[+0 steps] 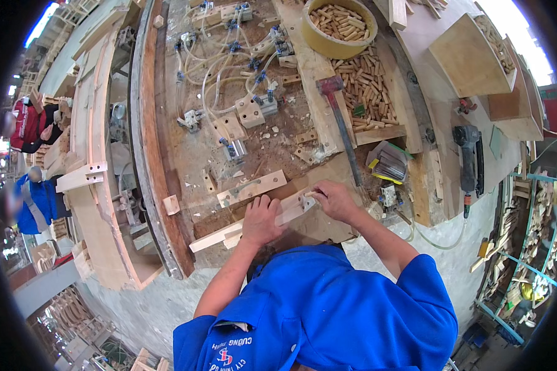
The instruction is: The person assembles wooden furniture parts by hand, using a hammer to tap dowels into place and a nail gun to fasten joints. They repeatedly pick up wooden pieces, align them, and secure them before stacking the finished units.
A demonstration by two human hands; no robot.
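A pale wooden bar (216, 235) lies slantwise along the bench's near edge. My left hand (263, 221) is closed over its middle. Bent over the bar's right end is my right hand (335, 201), thumb and fingers pinched together by the holes there; what they pinch is too small to make out. Just beyond the bar rests a separate wooden block with holes (252, 188). A mallet (340, 127) with a dark red head lies with its handle end close to my right hand.
Pneumatic clamps with clear hoses (229, 71) cover the far bench. Wooden dowels (366, 86) are heaped below a yellow tub (332, 46) of more dowels. A clear case (388, 162) and a black air tool (469, 157) sit rightward. Two people stand at far left.
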